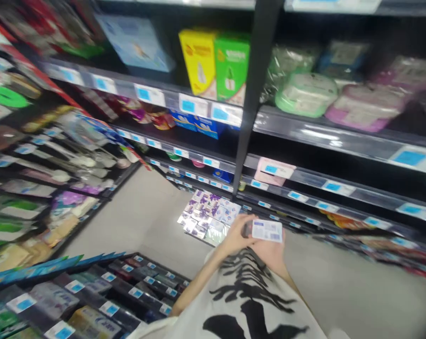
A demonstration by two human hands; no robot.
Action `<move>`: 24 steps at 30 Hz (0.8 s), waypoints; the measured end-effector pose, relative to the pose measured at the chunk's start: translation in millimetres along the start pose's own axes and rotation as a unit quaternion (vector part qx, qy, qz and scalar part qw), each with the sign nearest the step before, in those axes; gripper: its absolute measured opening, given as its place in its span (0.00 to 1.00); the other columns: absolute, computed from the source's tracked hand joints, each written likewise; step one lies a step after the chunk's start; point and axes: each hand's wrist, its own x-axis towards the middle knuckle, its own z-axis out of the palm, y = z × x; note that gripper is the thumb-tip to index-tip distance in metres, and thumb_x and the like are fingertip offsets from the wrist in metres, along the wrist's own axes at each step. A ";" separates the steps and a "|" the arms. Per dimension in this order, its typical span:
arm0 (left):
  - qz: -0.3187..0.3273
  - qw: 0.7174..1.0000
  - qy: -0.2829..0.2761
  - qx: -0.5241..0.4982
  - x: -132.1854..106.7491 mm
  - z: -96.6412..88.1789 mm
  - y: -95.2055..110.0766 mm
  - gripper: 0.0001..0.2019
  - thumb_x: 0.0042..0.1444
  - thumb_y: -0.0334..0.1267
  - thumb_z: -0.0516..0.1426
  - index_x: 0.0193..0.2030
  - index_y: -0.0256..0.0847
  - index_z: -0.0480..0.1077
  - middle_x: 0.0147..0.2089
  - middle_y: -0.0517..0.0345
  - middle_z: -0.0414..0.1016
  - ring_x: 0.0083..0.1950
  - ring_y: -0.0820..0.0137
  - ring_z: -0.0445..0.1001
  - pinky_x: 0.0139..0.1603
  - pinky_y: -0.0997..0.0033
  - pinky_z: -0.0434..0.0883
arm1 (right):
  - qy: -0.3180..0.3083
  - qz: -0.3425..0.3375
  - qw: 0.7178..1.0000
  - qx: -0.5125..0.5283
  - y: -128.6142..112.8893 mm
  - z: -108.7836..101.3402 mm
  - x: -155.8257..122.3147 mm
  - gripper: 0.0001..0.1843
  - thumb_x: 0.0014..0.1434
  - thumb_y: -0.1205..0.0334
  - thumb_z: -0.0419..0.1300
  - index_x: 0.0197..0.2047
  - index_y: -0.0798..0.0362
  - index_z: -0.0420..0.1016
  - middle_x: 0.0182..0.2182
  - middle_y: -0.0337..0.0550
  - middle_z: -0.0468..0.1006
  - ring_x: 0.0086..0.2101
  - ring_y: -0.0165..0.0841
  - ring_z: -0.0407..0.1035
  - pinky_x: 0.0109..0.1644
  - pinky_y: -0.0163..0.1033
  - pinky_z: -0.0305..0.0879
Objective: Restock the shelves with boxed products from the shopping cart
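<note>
A small white label card [267,230] with blue print is held in front of my chest. My left hand [235,237] curls against its left edge, fingers bent, and a small dark thing I cannot make out shows between hand and card. My right hand [270,253] lies under the card and holds it from below, with most of its fingers hidden. My white shirt with black print [248,301] fills the bottom of the view. The picture is smeared by motion.
Black store shelves with blue-and-white price tags [188,105] line the aisle ahead and to the left. Yellow [199,61] and green boxes [231,66] stand on an upper shelf. A wrapped bundle of purple-and-white packs [209,216] lies on the grey floor. A low display [138,287] stands at my left.
</note>
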 end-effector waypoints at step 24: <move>0.014 0.998 -0.002 0.059 -3.2 9.2 -0.7 0.34 0.59 0.36 0.67 0.71 0.46 0.62 0.66 0.43 0.69 0.69 0.53 0.70 0.68 0.44 0.70 | -0.039 -0.127 0.981 -0.143 20.2 -19.8 19.9 0.36 0.56 0.37 0.70 0.60 0.50 0.71 0.53 0.42 0.79 0.56 0.35 0.70 0.62 0.40 0.67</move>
